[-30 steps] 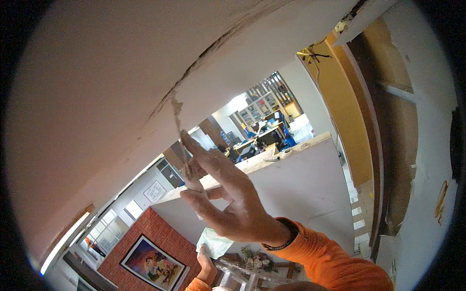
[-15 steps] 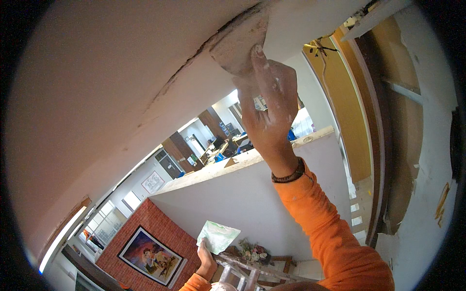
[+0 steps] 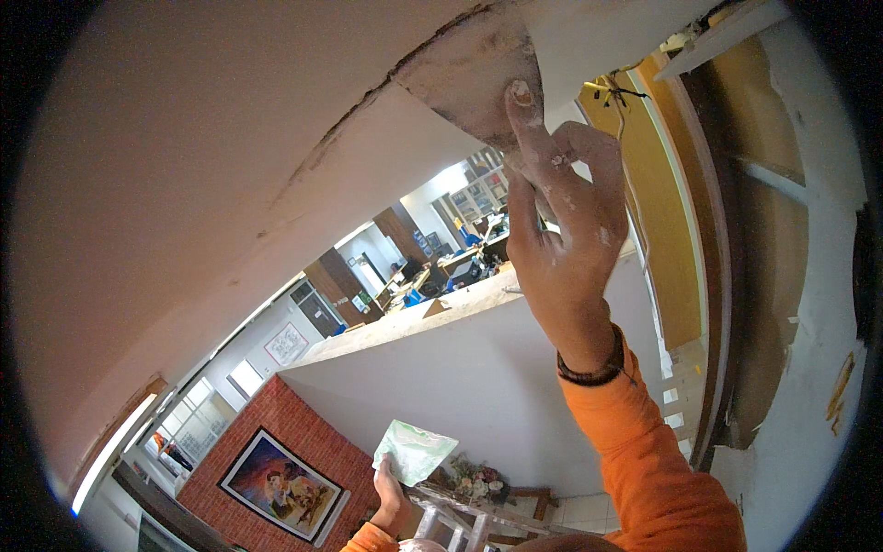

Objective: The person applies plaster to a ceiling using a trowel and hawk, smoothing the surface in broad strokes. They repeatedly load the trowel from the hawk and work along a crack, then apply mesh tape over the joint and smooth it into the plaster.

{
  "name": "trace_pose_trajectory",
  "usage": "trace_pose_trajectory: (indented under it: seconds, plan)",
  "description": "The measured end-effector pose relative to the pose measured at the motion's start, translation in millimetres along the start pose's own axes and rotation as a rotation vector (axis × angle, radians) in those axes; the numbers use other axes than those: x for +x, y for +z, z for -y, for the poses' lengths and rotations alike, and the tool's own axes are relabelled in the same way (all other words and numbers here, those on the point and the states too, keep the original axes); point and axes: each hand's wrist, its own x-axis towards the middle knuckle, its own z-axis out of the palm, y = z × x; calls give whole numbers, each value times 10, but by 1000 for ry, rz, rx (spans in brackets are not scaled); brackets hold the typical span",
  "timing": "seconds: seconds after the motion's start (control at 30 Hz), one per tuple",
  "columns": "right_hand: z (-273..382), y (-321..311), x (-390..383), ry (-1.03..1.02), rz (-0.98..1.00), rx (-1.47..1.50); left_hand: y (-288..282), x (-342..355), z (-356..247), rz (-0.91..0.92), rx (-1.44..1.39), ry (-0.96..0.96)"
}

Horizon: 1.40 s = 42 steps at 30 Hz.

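Observation:
Overhead, my right hand (image 3: 566,202) grips a putty knife (image 3: 478,69) with a wide, smeared blade, one finger laid along the blade. The blade's edge meets the dark crack (image 3: 363,103) in the white ceiling (image 3: 202,138). White filler spots the fingers, and the knife's handle is hidden by the hand. Lower down, my left hand (image 3: 391,497) is closed on the edge of a pale green-and-white flat board (image 3: 416,451) smeared with white. That board is held well away from the ceiling.
A metal stepladder (image 3: 451,520) stands below me, with flowers (image 3: 476,480) beside it. A white half wall (image 3: 441,368) with a dusty top runs across the middle. Yellow-ended loose wires (image 3: 612,89) hang at the upper right. A framed picture (image 3: 280,488) is on a red brick wall (image 3: 303,405).
My right hand has moved to the right and slightly down, turning the putty knife so more of its blade shows. My left hand and the board have barely moved.

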Motion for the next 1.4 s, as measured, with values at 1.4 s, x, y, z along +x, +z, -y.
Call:
trace_pose_trajectory:
  seconds: [1.4]
  plan:
    - [647, -675, -1793, 314, 1258, 1042, 541, -1744, -2338, 289, -212, -332]
